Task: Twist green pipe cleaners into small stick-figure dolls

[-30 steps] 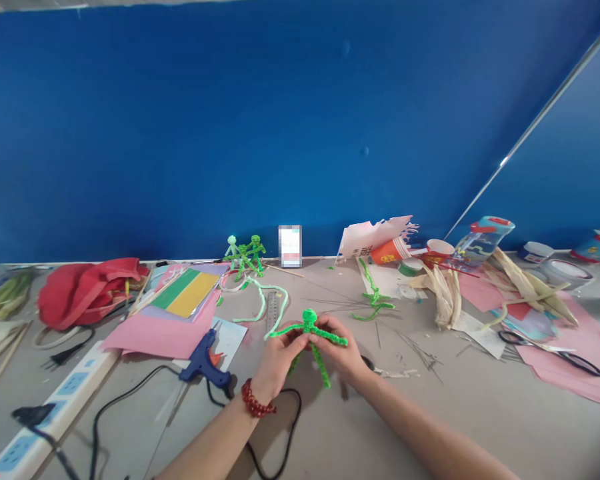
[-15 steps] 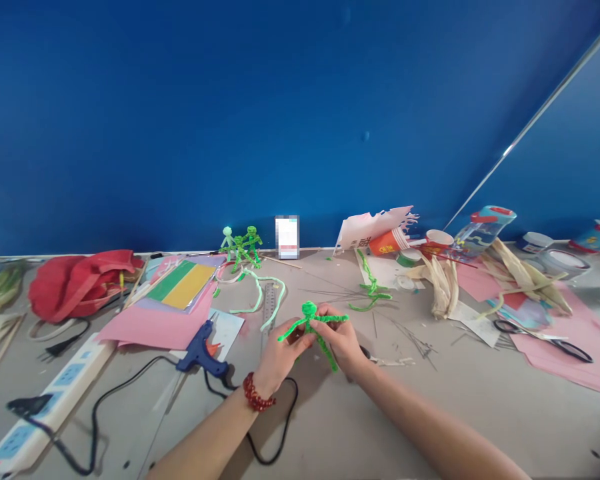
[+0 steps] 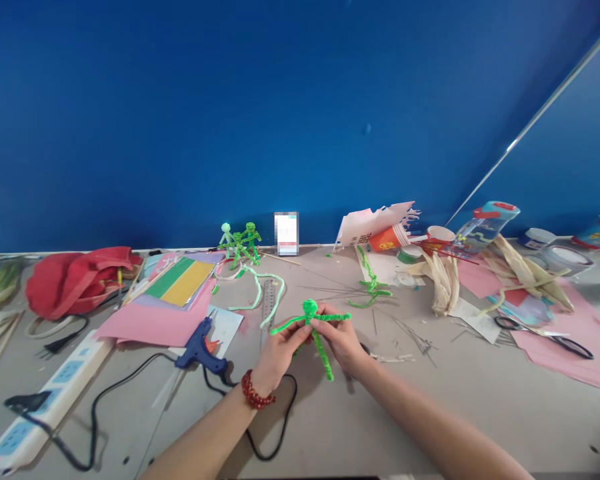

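Note:
A bright green pipe-cleaner figure (image 3: pixel 311 330) with a round head, spread arms and long legs is held up above the table. My left hand (image 3: pixel 281 357), with a red beaded bracelet (image 3: pixel 254 391) on the wrist, pinches the figure's body from the left. My right hand (image 3: pixel 341 340) grips it from the right, its fingers close to the left hand's. Fingers hide part of the figure's middle. Below the hands, a black cord loops over the tabletop.
A blue hot glue gun (image 3: pixel 199 348) lies just left of my hands, and a steel ruler (image 3: pixel 269 310) lies behind them. Farther back stand several small green pipe-cleaner figures (image 3: pixel 240 243). Pink paper (image 3: pixel 145 327), a power strip (image 3: pixel 55 393), scissors (image 3: pixel 545 337) and corn husks (image 3: pixel 443 287) surround them.
The table and everything on it sit slightly higher in the view, and the left side has shifted left. My hands still hold the figure, which has turned a little.

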`<state>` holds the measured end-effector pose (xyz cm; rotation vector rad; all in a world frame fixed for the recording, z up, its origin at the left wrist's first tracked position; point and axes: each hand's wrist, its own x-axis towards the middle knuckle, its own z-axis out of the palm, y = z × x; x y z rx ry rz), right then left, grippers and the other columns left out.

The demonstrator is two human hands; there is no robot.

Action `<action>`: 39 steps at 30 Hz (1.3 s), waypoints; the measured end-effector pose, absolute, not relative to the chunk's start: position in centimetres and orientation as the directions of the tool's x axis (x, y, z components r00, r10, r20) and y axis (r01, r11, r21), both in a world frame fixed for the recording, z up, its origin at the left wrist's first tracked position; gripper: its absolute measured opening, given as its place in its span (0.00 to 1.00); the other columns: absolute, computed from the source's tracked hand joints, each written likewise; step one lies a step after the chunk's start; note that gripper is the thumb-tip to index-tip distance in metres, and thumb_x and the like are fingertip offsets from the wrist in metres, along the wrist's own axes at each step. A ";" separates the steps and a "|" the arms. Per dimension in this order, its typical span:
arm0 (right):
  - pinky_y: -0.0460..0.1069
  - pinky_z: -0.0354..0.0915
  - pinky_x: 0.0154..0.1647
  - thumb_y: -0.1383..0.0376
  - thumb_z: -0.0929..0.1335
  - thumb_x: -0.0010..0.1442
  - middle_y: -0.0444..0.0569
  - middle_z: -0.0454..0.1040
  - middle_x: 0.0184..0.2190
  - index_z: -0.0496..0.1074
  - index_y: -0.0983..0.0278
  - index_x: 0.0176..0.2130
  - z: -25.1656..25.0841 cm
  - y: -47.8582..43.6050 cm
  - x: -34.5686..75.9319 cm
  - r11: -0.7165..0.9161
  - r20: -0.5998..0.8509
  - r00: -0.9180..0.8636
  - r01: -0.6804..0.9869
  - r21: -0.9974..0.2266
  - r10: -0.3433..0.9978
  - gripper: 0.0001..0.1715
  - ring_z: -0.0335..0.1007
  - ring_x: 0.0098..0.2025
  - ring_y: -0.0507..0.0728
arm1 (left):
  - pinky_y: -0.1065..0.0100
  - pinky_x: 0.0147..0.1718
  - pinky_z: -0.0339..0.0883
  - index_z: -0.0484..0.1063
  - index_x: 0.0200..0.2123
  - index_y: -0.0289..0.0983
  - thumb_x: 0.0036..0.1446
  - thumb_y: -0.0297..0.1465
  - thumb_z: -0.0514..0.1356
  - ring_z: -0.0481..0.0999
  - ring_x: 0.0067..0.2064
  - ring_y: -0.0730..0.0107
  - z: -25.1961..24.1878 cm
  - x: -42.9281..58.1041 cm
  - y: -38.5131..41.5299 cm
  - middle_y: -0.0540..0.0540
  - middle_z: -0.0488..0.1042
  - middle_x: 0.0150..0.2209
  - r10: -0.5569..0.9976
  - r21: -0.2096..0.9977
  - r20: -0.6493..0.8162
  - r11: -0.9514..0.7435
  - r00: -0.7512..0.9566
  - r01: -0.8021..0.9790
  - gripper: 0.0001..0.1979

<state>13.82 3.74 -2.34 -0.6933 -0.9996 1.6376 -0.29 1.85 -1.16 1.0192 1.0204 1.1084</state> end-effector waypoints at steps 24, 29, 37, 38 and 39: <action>0.45 0.58 0.26 0.60 0.73 0.51 0.40 0.62 0.21 0.65 0.62 0.24 -2.2 2.9 12.9 0.039 0.090 -0.133 -0.347 -0.937 0.987 0.15 0.57 0.26 0.51 | 0.69 0.33 0.63 0.66 0.22 0.38 0.57 0.30 0.57 0.68 0.30 0.69 -0.1 -0.3 1.5 0.50 0.68 0.24 0.929 0.810 0.357 -0.361 0.100 0.461 0.11; 0.46 0.54 0.27 0.61 0.70 0.54 0.40 0.60 0.21 0.63 0.62 0.23 -2.3 2.8 13.0 0.152 0.165 -0.074 -0.151 -0.977 0.984 0.14 0.55 0.26 0.51 | 0.68 0.34 0.62 0.68 0.22 0.39 0.55 0.30 0.58 0.68 0.30 0.67 0.0 -0.4 1.5 0.49 0.68 0.24 0.927 0.781 0.363 -0.359 0.095 0.511 0.10; 0.46 0.55 0.27 0.57 0.72 0.51 0.39 0.60 0.20 0.62 0.62 0.23 -1.8 3.1 13.2 0.056 0.082 -0.102 -0.237 -0.970 0.991 0.17 0.56 0.25 0.51 | 0.66 0.35 0.68 0.75 0.29 0.36 0.51 0.39 0.63 0.73 0.32 0.65 -0.9 -0.2 2.1 0.46 0.76 0.28 0.984 0.997 -0.068 0.075 0.167 -0.030 0.12; 0.46 0.56 0.27 0.57 0.72 0.51 0.39 0.60 0.20 0.62 0.62 0.24 -1.7 3.1 13.3 0.027 0.062 -0.122 -0.271 -0.962 0.991 0.17 0.56 0.25 0.51 | 0.65 0.38 0.68 0.75 0.31 0.35 0.50 0.40 0.64 0.74 0.34 0.64 -1.0 -0.2 2.1 0.45 0.77 0.30 0.981 0.991 -0.085 0.102 0.176 -0.086 0.13; 0.46 0.56 0.27 0.56 0.72 0.51 0.39 0.60 0.21 0.63 0.61 0.24 -1.6 3.1 13.3 0.006 0.049 -0.137 -0.299 -0.954 0.989 0.17 0.56 0.25 0.51 | 0.64 0.40 0.68 0.76 0.33 0.35 0.50 0.40 0.65 0.75 0.35 0.64 -1.0 -0.2 2.1 0.45 0.78 0.32 0.979 0.987 -0.092 0.113 0.181 -0.114 0.13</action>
